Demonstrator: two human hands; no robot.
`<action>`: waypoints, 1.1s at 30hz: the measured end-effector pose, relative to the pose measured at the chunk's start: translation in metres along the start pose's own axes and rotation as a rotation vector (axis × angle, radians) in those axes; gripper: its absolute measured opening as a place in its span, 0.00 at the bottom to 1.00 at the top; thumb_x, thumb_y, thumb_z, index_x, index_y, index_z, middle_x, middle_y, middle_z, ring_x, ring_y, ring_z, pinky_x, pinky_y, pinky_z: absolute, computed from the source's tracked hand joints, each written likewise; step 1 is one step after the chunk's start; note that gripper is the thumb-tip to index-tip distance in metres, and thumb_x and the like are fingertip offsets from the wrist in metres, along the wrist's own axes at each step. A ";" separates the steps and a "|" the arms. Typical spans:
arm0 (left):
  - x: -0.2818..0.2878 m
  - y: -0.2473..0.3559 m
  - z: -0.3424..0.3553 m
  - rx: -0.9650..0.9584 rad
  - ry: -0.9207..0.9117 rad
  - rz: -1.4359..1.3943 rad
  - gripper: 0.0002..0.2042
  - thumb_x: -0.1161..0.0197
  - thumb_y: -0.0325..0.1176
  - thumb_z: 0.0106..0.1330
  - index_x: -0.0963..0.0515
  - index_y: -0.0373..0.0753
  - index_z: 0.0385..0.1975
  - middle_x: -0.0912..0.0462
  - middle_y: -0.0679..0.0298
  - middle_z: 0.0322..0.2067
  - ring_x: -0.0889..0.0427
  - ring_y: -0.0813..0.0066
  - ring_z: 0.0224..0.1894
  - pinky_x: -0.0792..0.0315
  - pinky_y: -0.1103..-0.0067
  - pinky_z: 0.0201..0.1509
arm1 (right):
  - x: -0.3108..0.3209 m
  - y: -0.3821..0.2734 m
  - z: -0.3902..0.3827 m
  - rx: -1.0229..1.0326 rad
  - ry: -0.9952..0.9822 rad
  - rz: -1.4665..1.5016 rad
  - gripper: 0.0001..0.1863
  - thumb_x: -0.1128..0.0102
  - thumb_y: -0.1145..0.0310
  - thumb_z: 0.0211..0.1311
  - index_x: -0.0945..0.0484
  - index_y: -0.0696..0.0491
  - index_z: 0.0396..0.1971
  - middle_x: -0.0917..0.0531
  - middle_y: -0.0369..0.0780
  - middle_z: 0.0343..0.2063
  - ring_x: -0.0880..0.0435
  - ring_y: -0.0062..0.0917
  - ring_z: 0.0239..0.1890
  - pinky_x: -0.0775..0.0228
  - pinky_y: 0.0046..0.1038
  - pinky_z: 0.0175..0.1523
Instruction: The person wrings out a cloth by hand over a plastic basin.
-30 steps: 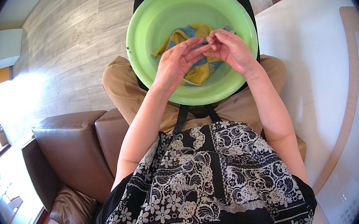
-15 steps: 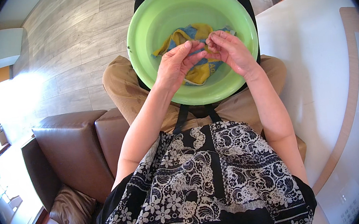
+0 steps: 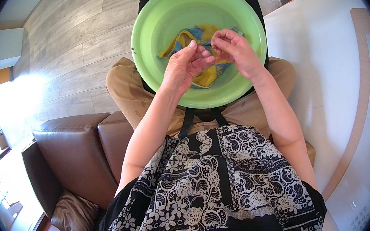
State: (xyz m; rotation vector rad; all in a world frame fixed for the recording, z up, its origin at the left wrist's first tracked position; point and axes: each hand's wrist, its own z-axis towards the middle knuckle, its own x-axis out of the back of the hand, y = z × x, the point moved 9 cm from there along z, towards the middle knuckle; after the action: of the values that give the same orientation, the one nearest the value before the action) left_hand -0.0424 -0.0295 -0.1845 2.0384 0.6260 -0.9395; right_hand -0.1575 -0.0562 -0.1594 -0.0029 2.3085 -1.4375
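Currently I see the left hand (image 3: 187, 65) released and loosely cupped, thumb raised; the right hand (image 3: 236, 50) curls inward, whether pinching anything I can't tell. Beneath, upper centre of frame, the crumpled yellow-and-blue cloth (image 3: 208, 76) lies in a green basin (image 3: 147, 38), one fold pointing left, long axis unclear.

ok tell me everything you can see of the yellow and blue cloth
The yellow and blue cloth lies crumpled in loose folds in the green basin, which seems to hold water. It looks like soft, towel-like fabric, probably wet, with patches of both colours and a pale near edge. The left hand and right hand hang over it, hiding part; whether they touch it is unclear.
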 end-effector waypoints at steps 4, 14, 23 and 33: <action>-0.022 -0.005 -0.005 0.049 -0.227 -0.038 0.17 0.54 0.43 0.70 0.27 0.37 0.27 0.23 0.64 0.26 0.19 0.67 0.36 0.28 0.69 0.53 | -0.011 -0.027 -0.006 0.189 0.024 -0.155 0.10 0.42 0.67 0.60 0.23 0.53 0.40 0.22 0.32 0.32 0.25 0.13 0.35 0.29 0.19 0.43; -0.040 -0.010 -0.005 0.056 -0.370 -0.177 0.22 0.61 0.48 0.71 0.31 0.40 0.21 0.27 0.65 0.21 0.19 0.65 0.37 0.30 0.68 0.53 | -0.034 -0.054 -0.024 0.412 0.104 -0.272 0.09 0.38 0.77 0.53 0.19 0.58 0.35 0.19 0.35 0.30 0.22 0.16 0.33 0.30 0.17 0.40; -0.044 -0.011 -0.007 0.045 -0.457 -0.178 0.21 0.61 0.48 0.72 0.32 0.41 0.21 0.28 0.66 0.21 0.21 0.68 0.36 0.29 0.70 0.49 | -0.037 -0.056 -0.032 0.459 0.183 -0.346 0.07 0.38 0.78 0.52 0.19 0.59 0.33 0.19 0.36 0.31 0.21 0.17 0.32 0.29 0.18 0.38; -0.043 -0.011 -0.012 0.027 -0.403 -0.073 0.21 0.62 0.48 0.71 0.39 0.44 0.17 0.39 0.69 0.16 0.33 0.73 0.29 0.35 0.72 0.46 | -0.047 -0.068 -0.044 0.562 0.230 -0.472 0.06 0.37 0.79 0.49 0.19 0.60 0.30 0.19 0.39 0.29 0.20 0.22 0.31 0.28 0.20 0.36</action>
State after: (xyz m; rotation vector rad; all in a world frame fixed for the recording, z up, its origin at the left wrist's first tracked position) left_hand -0.0711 -0.0185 -0.1502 1.7844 0.4707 -1.3612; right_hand -0.1447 -0.0399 -0.0686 -0.2436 2.0687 -2.3981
